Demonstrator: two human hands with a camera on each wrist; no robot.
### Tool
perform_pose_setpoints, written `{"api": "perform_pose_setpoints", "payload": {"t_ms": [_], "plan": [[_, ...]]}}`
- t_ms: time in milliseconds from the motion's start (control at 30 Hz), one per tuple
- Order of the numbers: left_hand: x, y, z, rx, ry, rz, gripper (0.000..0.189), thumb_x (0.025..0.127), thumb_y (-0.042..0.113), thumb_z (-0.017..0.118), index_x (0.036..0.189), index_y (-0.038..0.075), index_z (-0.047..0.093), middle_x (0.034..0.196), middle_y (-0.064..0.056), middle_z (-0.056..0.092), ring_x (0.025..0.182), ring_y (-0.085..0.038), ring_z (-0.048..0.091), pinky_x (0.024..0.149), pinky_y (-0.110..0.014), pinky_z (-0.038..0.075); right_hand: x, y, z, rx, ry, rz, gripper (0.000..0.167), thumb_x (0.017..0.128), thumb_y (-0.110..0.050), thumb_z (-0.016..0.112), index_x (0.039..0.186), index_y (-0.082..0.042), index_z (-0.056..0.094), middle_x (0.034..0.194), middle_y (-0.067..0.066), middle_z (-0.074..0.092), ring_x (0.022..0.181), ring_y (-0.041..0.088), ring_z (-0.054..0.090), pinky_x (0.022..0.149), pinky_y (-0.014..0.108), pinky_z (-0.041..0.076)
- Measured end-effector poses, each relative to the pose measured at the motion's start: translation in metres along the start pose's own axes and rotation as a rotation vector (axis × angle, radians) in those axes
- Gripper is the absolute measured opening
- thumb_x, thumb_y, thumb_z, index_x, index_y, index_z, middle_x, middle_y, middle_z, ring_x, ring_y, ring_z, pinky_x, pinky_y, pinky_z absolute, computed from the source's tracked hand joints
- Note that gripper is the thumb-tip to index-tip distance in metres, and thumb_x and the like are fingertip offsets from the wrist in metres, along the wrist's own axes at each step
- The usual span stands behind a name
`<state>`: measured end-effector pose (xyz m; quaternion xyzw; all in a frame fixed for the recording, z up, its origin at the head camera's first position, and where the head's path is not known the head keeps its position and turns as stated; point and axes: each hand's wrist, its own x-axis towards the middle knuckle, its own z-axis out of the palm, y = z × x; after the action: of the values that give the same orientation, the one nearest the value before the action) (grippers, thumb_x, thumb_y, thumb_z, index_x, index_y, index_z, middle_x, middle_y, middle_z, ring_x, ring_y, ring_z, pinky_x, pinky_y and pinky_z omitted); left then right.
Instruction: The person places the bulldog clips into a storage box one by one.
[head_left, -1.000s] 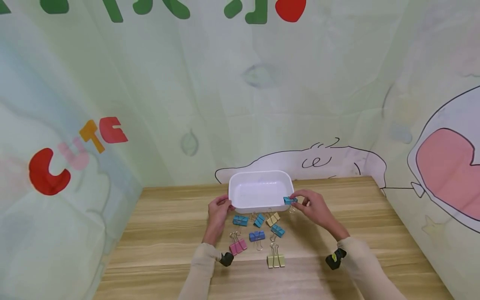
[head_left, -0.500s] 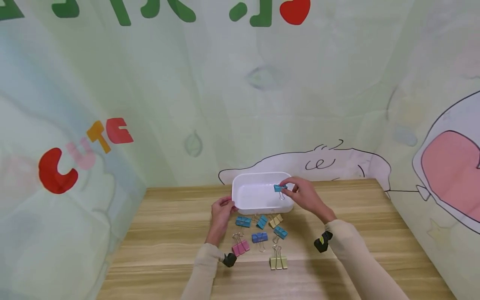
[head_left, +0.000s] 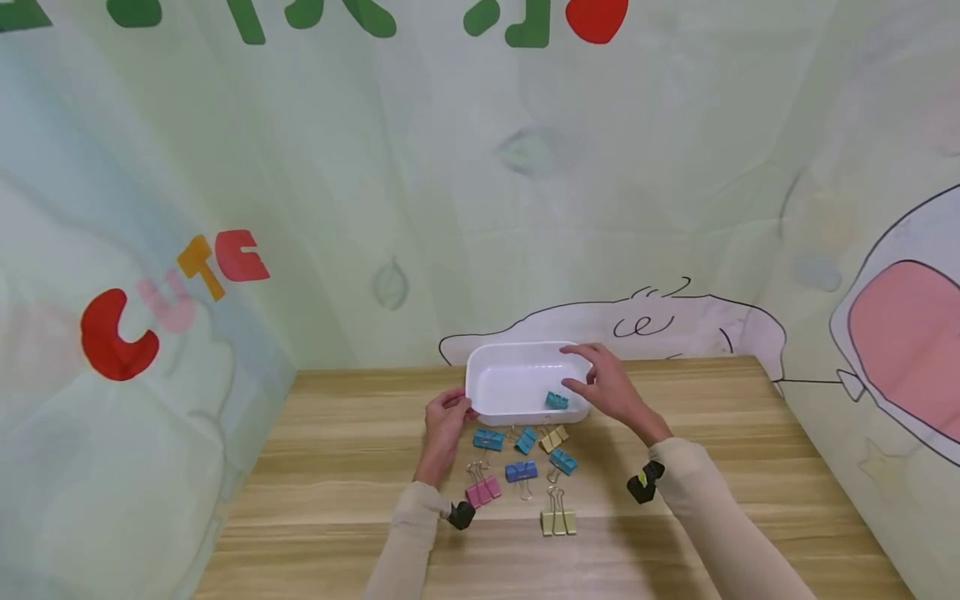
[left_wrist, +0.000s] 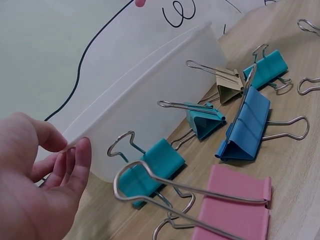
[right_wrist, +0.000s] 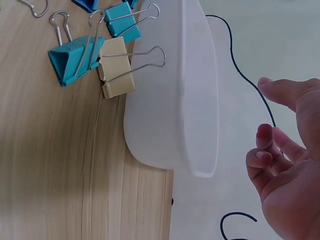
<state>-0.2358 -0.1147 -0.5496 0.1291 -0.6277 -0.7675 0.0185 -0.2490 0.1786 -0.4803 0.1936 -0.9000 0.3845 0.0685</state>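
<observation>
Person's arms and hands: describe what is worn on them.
The left cream fabric sleeve and right cream fabric sleeve are long and plain. The left black wrist device and right black wrist device are small and blocky, the latter with a yellow patch. Left hand and right hand wear no gloves.

The one word that can be read is "CUTE" (head_left: 175, 320), printed in capitals on the backdrop (head_left: 450, 208) — a red C, pale pink U, orange T and pinkish-red E — rising to the right, above and left of the tabletop's (head_left: 337, 467) far left corner. Large green characters (head_left: 537, 29), cut off by the upper frame, cannot be read.
</observation>
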Motion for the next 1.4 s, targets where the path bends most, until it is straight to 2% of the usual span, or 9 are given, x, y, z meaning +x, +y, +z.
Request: {"api": "perform_pose_setpoints", "payload": {"t_ms": [133, 267, 400, 667, 900, 1033, 1167, 1233, 1400], "plan": [[-0.001, 0.0, 0.0, 0.006, 0.013, 0.002, 0.034, 0.096, -0.009, 0.058, 0.128, -0.021, 0.053, 0.107, -0.025, 0.063, 0.08, -0.023, 0.067, 0.082, -0.038, 0.064, -0.007, 0.001, -0.003, 0.01, -0.009, -0.018, 0.05, 0.093, -0.018, 0.08, 0.139, -0.01, 0.063, 0.136, 0.02, 0.057, 0.076, 0.019, 0.055, 0.063, 0.028, 0.052], [-0.005, 0.002, 0.001, 0.012, 0.028, 0.005, 0.034, 0.097, -0.007, 0.058, 0.129, -0.02, 0.054, 0.113, -0.03, 0.061, 0.081, -0.023, 0.067, 0.077, -0.03, 0.063, -0.017, 0.002, -0.004, 0.017, -0.009, -0.037, 0.05, 0.091, -0.017, 0.081, 0.138, -0.009, 0.064, 0.134, 0.021, 0.057, 0.072, 0.015, 0.054, 0.06, 0.026, 0.052], [-0.006, 0.001, 0.003, 0.01, 0.039, 0.021, 0.034, 0.096, -0.008, 0.058, 0.127, -0.02, 0.055, 0.114, -0.034, 0.06, 0.08, -0.024, 0.067, 0.073, -0.026, 0.063, -0.028, 0.004, -0.001, 0.024, -0.016, -0.057, 0.05, 0.09, -0.016, 0.083, 0.136, -0.007, 0.065, 0.132, 0.021, 0.059, 0.071, 0.012, 0.055, 0.058, 0.025, 0.052], [-0.004, -0.001, 0.004, 0.008, 0.042, 0.006, 0.033, 0.096, -0.009, 0.058, 0.127, -0.02, 0.055, 0.117, -0.037, 0.059, 0.081, -0.026, 0.067, 0.072, -0.025, 0.062, -0.056, 0.008, 0.011, 0.114, -0.059, -0.026, 0.047, 0.088, -0.012, 0.084, 0.131, -0.008, 0.067, 0.129, 0.017, 0.062, 0.074, 0.013, 0.058, 0.057, 0.025, 0.055], [-0.004, -0.001, 0.004, 0.005, 0.052, 0.01, 0.034, 0.095, -0.011, 0.058, 0.128, -0.021, 0.054, 0.118, -0.037, 0.058, 0.082, -0.026, 0.067, 0.073, -0.026, 0.063, -0.076, 0.018, 0.036, 0.15, -0.106, -0.095, 0.043, 0.087, -0.006, 0.084, 0.127, -0.002, 0.067, 0.124, 0.018, 0.065, 0.071, 0.011, 0.058, 0.056, 0.022, 0.053], [-0.004, -0.001, 0.004, 0.008, 0.05, 0.006, 0.035, 0.096, -0.01, 0.058, 0.128, -0.021, 0.054, 0.119, -0.037, 0.058, 0.082, -0.025, 0.066, 0.074, -0.027, 0.063, -0.085, 0.023, 0.047, 0.15, -0.115, -0.107, 0.044, 0.086, -0.005, 0.084, 0.127, -0.001, 0.067, 0.123, 0.018, 0.065, 0.071, 0.014, 0.059, 0.059, 0.023, 0.053], [-0.005, 0.0, 0.003, 0.002, 0.046, -0.002, 0.035, 0.097, -0.009, 0.058, 0.13, -0.02, 0.054, 0.119, -0.034, 0.058, 0.084, -0.026, 0.067, 0.078, -0.03, 0.063, -0.091, 0.026, 0.056, 0.129, -0.14, -0.077, 0.046, 0.086, -0.007, 0.084, 0.129, -0.003, 0.067, 0.122, 0.016, 0.066, 0.075, 0.016, 0.061, 0.065, 0.024, 0.055], [-0.007, 0.004, 0.002, 0.002, 0.035, -0.009, 0.035, 0.097, -0.01, 0.058, 0.13, -0.02, 0.053, 0.116, -0.032, 0.059, 0.086, -0.029, 0.067, 0.083, -0.036, 0.063, -0.094, 0.029, 0.06, 0.117, -0.151, -0.066, 0.046, 0.086, -0.008, 0.084, 0.129, -0.003, 0.067, 0.123, 0.015, 0.066, 0.077, 0.014, 0.061, 0.067, 0.025, 0.056], [-0.007, 0.004, 0.003, -0.002, 0.036, 0.002, 0.034, 0.096, -0.01, 0.057, 0.128, -0.021, 0.054, 0.115, -0.033, 0.059, 0.084, -0.027, 0.067, 0.08, -0.033, 0.063, -0.098, 0.035, 0.069, 0.082, -0.168, -0.037, 0.045, 0.086, -0.01, 0.084, 0.128, -0.004, 0.068, 0.119, 0.01, 0.065, 0.081, 0.01, 0.059, 0.07, 0.024, 0.057]]}}
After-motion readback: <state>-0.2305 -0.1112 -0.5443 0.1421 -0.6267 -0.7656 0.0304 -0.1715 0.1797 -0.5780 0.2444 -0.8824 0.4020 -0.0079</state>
